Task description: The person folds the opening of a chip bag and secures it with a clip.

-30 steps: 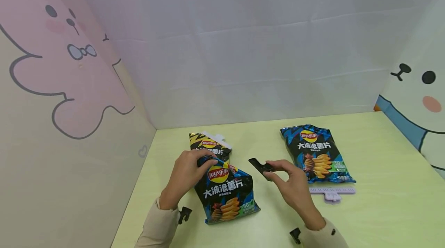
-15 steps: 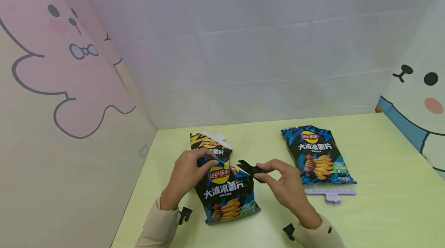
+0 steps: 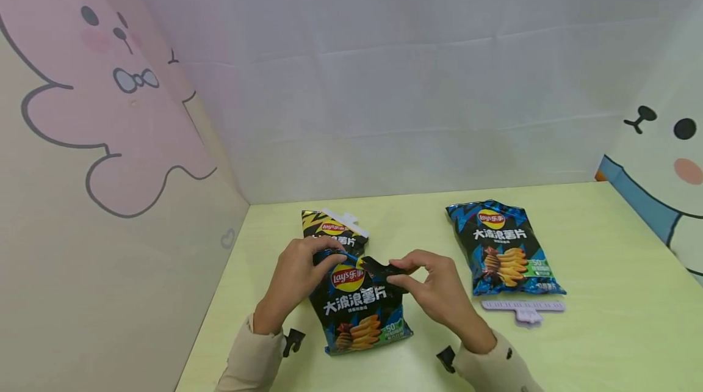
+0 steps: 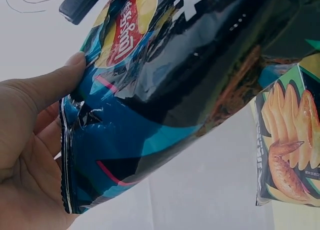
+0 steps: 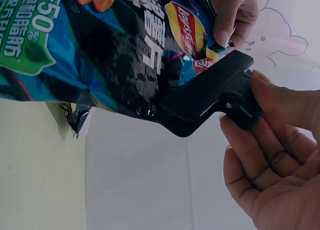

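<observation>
A blue and black bag of chips (image 3: 357, 303) is held by its top edge in my left hand (image 3: 299, 273), thumb in front and fingers behind. The left wrist view shows the crimped end of the chip bag (image 4: 145, 90) between thumb and fingers. My right hand (image 3: 434, 285) pinches the handles of a black bag clip (image 5: 210, 92). In the right wrist view the clip's long jaws overlap the bag's top right corner. Partly behind this bag lies a yellow and black chip bag (image 3: 318, 221) with a white clip (image 3: 346, 221) across its top.
At the right of the pale yellow table (image 3: 604, 245) lies another blue and black chip bag (image 3: 505, 251). Just in front of it is a lilac bag clip (image 3: 524, 306). Pale fabric walls (image 3: 417, 74) enclose the back and sides.
My right hand has moved left with the black clip, from beside the held bag to its top right corner. My left hand keeps its hold on the bag.
</observation>
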`<action>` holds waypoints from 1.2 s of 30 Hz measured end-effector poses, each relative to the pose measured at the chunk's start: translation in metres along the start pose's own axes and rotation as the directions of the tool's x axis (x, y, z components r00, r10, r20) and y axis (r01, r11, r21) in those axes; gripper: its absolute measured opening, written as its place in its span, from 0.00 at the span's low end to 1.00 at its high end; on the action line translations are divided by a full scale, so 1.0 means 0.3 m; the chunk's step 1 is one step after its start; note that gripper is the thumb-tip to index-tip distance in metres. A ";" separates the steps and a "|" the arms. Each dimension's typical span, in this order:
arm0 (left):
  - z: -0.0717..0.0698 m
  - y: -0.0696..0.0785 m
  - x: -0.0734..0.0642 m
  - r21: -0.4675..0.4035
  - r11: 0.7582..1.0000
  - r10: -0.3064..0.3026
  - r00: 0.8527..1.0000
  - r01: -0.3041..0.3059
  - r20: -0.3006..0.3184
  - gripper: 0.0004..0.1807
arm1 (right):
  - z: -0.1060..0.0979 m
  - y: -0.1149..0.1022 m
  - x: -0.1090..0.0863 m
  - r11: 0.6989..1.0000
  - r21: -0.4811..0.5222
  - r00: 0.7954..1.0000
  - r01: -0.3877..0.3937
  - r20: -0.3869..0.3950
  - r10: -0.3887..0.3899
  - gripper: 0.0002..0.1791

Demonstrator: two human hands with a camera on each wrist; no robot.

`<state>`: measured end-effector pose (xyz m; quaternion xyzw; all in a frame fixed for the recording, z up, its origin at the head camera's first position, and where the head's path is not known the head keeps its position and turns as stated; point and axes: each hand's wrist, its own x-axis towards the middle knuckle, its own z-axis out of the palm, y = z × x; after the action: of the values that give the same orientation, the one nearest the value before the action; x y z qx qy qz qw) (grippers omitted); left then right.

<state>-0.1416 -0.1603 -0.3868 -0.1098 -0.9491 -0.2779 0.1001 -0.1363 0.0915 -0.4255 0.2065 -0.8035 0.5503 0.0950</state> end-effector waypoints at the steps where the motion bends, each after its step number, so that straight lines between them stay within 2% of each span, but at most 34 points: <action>1: -0.001 0.000 -0.001 -0.001 1.000 0.005 1.000 -0.005 0.001 0.06 | 0.002 -0.001 0.002 1.000 0.004 1.000 -0.002 0.008 0.002 0.09; 8: -0.006 0.003 -0.001 -0.011 0.998 0.055 0.998 -0.055 0.012 0.04 | 0.013 -0.012 0.017 1.000 0.017 0.999 -0.002 0.046 0.001 0.10; 17: -0.007 0.007 -0.001 -0.018 0.998 0.058 0.998 -0.058 0.031 0.04 | 0.026 -0.022 0.023 1.000 0.014 0.997 0.009 0.075 -0.011 0.10; 21: -0.009 0.007 0.001 -0.016 0.998 0.057 0.998 -0.056 0.033 0.03 | 0.021 -0.029 0.018 0.999 0.010 0.997 0.045 0.063 -0.045 0.10; 25: -0.011 0.008 0.001 -0.015 0.998 0.055 0.998 -0.055 0.033 0.03 | -0.004 -0.042 0.012 0.998 -0.007 0.998 0.067 0.015 -0.067 0.10; 29: -0.010 0.009 0.000 -0.014 0.998 0.062 0.998 -0.062 0.031 0.03 | -0.027 -0.049 0.021 0.999 -0.014 0.999 0.048 -0.009 -0.048 0.09; 36: -0.006 0.011 -0.003 -0.011 0.992 0.128 0.992 -0.128 0.013 0.04 | -0.020 -0.050 0.033 1.000 -0.029 0.998 0.013 0.064 -0.011 0.09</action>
<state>-0.1396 -0.1586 -0.3838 -0.1731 -0.9393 -0.2750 0.1106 -0.1391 0.0900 -0.4068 0.2271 -0.8128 0.5311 0.0756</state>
